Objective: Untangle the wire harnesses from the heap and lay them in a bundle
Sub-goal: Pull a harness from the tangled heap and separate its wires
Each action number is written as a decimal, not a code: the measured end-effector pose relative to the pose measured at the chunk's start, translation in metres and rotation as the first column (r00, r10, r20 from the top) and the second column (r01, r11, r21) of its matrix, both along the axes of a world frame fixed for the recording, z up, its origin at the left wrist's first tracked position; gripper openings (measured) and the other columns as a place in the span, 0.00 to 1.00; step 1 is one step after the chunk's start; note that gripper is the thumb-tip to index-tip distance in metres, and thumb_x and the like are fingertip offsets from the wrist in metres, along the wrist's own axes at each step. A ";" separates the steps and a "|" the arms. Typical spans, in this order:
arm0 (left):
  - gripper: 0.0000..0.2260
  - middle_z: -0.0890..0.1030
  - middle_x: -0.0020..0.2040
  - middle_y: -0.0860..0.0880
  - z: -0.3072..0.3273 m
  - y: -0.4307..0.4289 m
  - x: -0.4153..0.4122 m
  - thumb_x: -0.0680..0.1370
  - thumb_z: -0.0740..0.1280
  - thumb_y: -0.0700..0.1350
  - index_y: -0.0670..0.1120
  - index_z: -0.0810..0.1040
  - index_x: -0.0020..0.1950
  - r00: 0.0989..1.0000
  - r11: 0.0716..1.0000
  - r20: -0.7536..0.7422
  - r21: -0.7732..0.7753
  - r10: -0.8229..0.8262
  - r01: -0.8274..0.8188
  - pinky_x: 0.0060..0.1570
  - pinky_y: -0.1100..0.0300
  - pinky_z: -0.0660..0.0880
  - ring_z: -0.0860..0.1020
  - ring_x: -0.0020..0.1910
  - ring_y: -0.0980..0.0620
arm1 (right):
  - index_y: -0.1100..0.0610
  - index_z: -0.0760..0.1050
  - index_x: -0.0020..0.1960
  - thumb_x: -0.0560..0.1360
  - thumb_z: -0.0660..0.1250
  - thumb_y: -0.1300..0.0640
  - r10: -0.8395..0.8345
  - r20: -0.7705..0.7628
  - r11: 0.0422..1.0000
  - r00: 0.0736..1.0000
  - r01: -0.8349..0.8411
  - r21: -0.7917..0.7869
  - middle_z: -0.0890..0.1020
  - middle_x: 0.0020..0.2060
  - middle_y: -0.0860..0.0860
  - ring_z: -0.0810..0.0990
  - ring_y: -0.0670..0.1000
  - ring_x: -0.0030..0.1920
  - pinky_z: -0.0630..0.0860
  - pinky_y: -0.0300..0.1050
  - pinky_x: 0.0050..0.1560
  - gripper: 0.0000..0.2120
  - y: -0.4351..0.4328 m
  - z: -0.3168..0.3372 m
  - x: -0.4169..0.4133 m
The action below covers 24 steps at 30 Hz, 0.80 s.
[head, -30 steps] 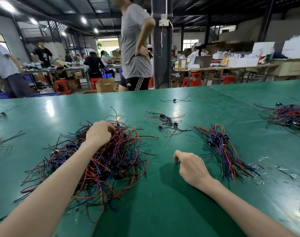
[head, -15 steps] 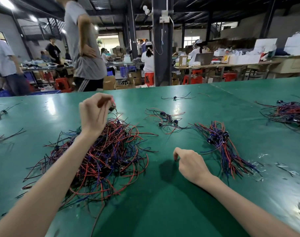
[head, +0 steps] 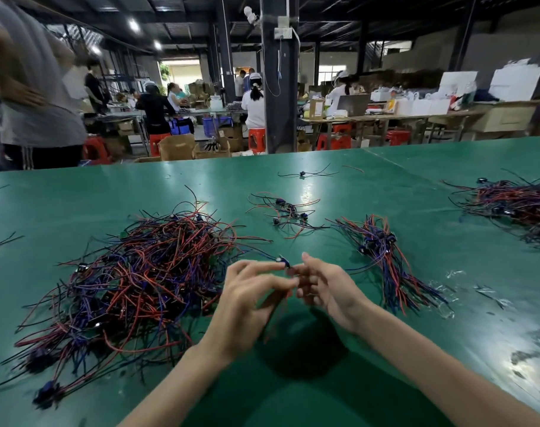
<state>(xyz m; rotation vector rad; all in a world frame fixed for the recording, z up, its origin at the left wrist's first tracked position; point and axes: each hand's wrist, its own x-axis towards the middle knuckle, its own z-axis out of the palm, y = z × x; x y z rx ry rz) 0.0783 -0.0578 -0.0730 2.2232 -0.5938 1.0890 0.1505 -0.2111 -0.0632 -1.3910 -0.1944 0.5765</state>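
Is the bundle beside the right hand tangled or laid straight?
Mostly straight: the bundle has its wires running roughly parallel, with the connectors clustered together.

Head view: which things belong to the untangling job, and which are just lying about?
Job: tangled heap, harness pinched by left hand, right hand beside it, laid bundle.
Lying about: small loose cluster, single harness farther back, far-right pile, plastic scraps.
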 end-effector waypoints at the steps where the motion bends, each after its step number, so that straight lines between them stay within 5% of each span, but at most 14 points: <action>1: 0.04 0.83 0.49 0.56 -0.005 -0.001 -0.002 0.73 0.72 0.45 0.50 0.83 0.47 0.999 0.996 0.020 0.085 -0.027 0.026 0.58 0.52 0.67 0.76 0.57 0.61 | 0.58 0.77 0.44 0.77 0.61 0.49 0.022 -0.043 1.000 0.999 -0.022 0.008 0.79 0.32 0.51 0.73 0.48 0.31 0.67 0.40 0.34 0.14 -0.001 -0.001 0.001; 4: 0.05 0.84 0.47 0.57 -0.013 -0.006 -0.004 0.73 0.73 0.40 0.48 0.83 0.47 0.998 0.970 -0.001 0.235 -0.060 0.059 0.59 0.51 0.65 0.79 0.57 0.56 | 0.60 0.77 0.41 0.74 0.66 0.56 0.045 -0.044 0.998 0.998 -0.043 0.043 0.78 0.31 0.52 0.72 0.48 0.30 0.70 0.39 0.32 0.07 -0.003 -0.004 0.002; 7: 0.09 0.84 0.47 0.55 -0.015 -0.012 -0.009 0.70 0.73 0.36 0.47 0.83 0.47 0.996 0.972 -0.082 0.228 -0.037 0.055 0.60 0.56 0.64 0.78 0.55 0.56 | 0.60 0.78 0.39 0.73 0.67 0.64 0.013 -0.054 0.996 0.998 -0.008 0.084 0.77 0.29 0.53 0.73 0.47 0.26 0.72 0.37 0.26 0.05 -0.005 -0.004 0.004; 13: 0.03 0.80 0.44 0.54 -0.013 -0.018 -0.013 0.79 0.65 0.43 0.50 0.74 0.47 0.910 0.947 -0.415 -0.289 0.006 -0.138 0.50 0.64 0.71 0.77 0.46 0.56 | 0.61 0.77 0.43 0.67 0.69 0.64 0.037 -0.141 0.985 0.989 -0.013 0.169 0.80 0.30 0.54 0.76 0.48 0.27 0.77 0.39 0.30 0.05 -0.007 -0.003 0.003; 15: 0.01 0.78 0.47 0.54 -0.014 -0.015 -0.009 0.79 0.64 0.46 0.51 0.74 0.49 0.880 0.924 -0.459 -0.270 0.123 -0.271 0.50 0.67 0.67 0.75 0.50 0.54 | 0.62 0.77 0.43 0.65 0.69 0.64 0.062 -0.173 0.980 0.983 -0.028 0.195 0.80 0.30 0.54 0.76 0.48 0.28 0.78 0.40 0.30 0.07 -0.006 -0.003 0.001; 19: 0.18 0.75 0.63 0.50 -0.019 -0.010 -0.005 0.81 0.60 0.49 0.43 0.72 0.68 0.829 0.907 -0.485 -0.153 0.277 -0.393 0.62 0.70 0.58 0.67 0.65 0.54 | 0.63 0.77 0.43 0.67 0.69 0.64 0.142 -0.180 0.981 0.973 -0.115 0.153 0.79 0.31 0.54 0.76 0.47 0.28 0.78 0.40 0.31 0.06 -0.003 -0.003 -0.003; 22: 0.17 0.76 0.63 0.50 -0.017 -0.010 -0.004 0.80 0.62 0.45 0.43 0.72 0.69 0.872 0.920 -0.428 -0.189 0.238 -0.344 0.62 0.70 0.60 0.70 0.64 0.55 | 0.63 0.77 0.44 0.68 0.69 0.64 0.196 -0.160 0.977 0.968 -0.179 0.117 0.79 0.31 0.54 0.77 0.46 0.28 0.78 0.39 0.31 0.05 -0.003 -0.002 -0.006; 24: 0.16 0.79 0.58 0.54 -0.014 -0.011 -0.004 0.79 0.63 0.42 0.44 0.74 0.67 0.890 0.893 -0.443 -0.351 0.107 -0.282 0.61 0.67 0.67 0.75 0.60 0.57 | 0.64 0.76 0.43 0.72 0.66 0.66 0.231 -0.153 0.971 0.961 -0.218 0.094 0.79 0.30 0.54 0.78 0.46 0.28 0.79 0.40 0.31 0.01 -0.004 -0.002 -0.007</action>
